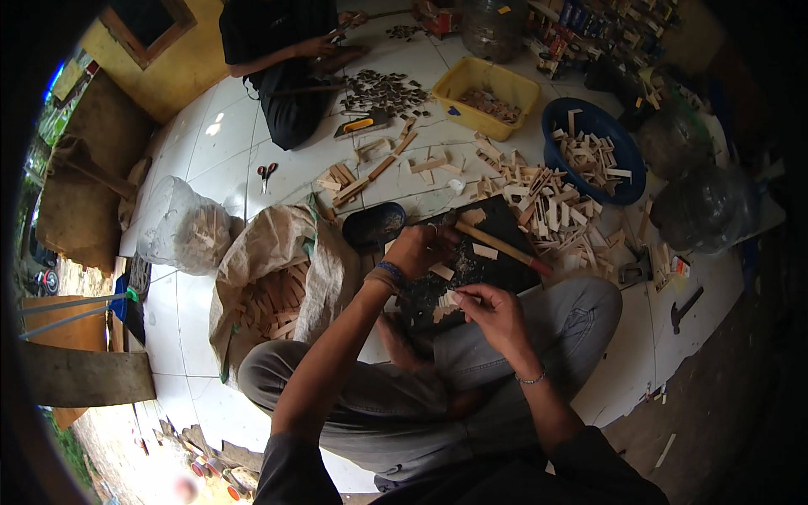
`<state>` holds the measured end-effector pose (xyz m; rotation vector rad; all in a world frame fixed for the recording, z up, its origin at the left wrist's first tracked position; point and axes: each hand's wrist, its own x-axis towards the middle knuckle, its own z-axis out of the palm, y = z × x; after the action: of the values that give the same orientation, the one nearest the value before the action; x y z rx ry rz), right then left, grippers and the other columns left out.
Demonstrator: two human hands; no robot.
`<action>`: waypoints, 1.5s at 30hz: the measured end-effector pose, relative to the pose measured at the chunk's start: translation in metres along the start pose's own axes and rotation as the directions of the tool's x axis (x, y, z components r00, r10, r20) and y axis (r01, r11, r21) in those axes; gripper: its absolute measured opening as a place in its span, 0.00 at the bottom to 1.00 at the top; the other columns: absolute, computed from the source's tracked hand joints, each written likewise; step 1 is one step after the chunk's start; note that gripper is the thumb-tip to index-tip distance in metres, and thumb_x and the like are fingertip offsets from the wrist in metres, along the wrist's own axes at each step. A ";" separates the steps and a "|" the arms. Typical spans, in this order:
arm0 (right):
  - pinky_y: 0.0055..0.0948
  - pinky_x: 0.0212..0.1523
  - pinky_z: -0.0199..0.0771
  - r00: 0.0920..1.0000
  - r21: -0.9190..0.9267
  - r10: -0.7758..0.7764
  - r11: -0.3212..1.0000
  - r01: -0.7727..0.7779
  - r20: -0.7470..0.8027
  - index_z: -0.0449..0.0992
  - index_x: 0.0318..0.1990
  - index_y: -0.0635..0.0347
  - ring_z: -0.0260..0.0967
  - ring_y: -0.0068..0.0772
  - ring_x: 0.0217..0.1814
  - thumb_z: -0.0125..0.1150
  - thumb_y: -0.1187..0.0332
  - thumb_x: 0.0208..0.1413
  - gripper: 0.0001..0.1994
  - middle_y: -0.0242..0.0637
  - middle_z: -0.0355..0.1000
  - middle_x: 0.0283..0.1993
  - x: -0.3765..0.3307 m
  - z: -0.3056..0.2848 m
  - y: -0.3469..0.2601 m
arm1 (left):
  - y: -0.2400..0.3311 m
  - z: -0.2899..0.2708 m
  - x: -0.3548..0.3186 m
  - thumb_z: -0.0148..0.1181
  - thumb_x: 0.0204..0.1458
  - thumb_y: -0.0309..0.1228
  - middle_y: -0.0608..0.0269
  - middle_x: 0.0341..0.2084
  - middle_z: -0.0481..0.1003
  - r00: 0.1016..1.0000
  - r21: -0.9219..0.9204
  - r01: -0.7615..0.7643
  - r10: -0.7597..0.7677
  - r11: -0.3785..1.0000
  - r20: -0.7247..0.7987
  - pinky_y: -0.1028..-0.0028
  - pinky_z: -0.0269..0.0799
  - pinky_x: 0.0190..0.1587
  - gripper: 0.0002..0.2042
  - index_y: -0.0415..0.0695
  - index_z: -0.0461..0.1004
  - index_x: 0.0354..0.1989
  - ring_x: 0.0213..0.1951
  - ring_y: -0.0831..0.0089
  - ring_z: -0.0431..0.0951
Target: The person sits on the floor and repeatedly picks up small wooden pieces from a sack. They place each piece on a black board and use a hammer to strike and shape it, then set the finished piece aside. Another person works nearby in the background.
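My right hand [494,316] pinches a small pale wood piece [455,298] at the near edge of a dark board [484,273] lying before my crossed legs. Over the board's left part, my left hand [421,251] has its fingers curled in; what they hold, if anything, is hidden. Just beyond those fingers lies a tool with a wooden handle [501,246] and red end, slanting across the board. Its head end is close to my left fingers. Small wood pieces [485,251] and dark crumbs are scattered over the board.
A sack [332,261] of wood pieces stands to the left, near a dark oval tray [374,223]. Wood strips lie heaped beside a blue basin [627,189]. Farther off are a yellow tub [471,80], scissors [267,175] and another seated person [282,59]. A hammer [686,310] lies at right.
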<state>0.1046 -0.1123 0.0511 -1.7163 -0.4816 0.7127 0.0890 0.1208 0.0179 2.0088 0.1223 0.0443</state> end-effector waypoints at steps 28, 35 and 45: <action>0.18 0.29 0.66 0.996 -0.099 0.086 0.991 -0.085 0.010 0.84 0.48 0.64 0.70 0.12 0.29 0.67 0.63 0.65 0.13 0.28 0.78 0.28 0.001 0.004 -0.011 | 0.051 0.038 -0.112 0.65 0.63 0.26 0.66 0.39 0.83 0.921 -0.551 0.008 -0.221 0.834 -0.321 0.77 0.75 0.50 0.07 0.37 0.80 0.46 0.44 0.81 0.80; 0.19 0.28 0.64 0.997 -0.170 0.073 0.983 -0.071 0.010 0.84 0.48 0.64 0.68 0.12 0.28 0.65 0.61 0.67 0.14 0.28 0.75 0.25 0.000 0.005 -0.016 | 0.046 0.042 -0.110 0.66 0.62 0.24 0.64 0.42 0.83 0.929 -0.534 0.002 -0.199 0.845 -0.311 0.76 0.75 0.53 0.07 0.37 0.81 0.47 0.47 0.80 0.80; 0.18 0.27 0.62 0.997 -0.150 0.076 0.986 -0.072 0.018 0.84 0.48 0.63 0.68 0.11 0.28 0.65 0.64 0.67 0.12 0.26 0.75 0.25 -0.001 0.006 -0.020 | 0.046 0.044 -0.110 0.65 0.61 0.24 0.60 0.38 0.85 0.913 -0.499 -0.077 -0.140 0.863 -0.384 0.75 0.77 0.48 0.06 0.39 0.83 0.45 0.43 0.76 0.83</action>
<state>0.1009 -0.1034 0.0698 -1.8760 -0.5001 0.7666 -0.0138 0.0499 0.0433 1.4411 0.3740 0.4376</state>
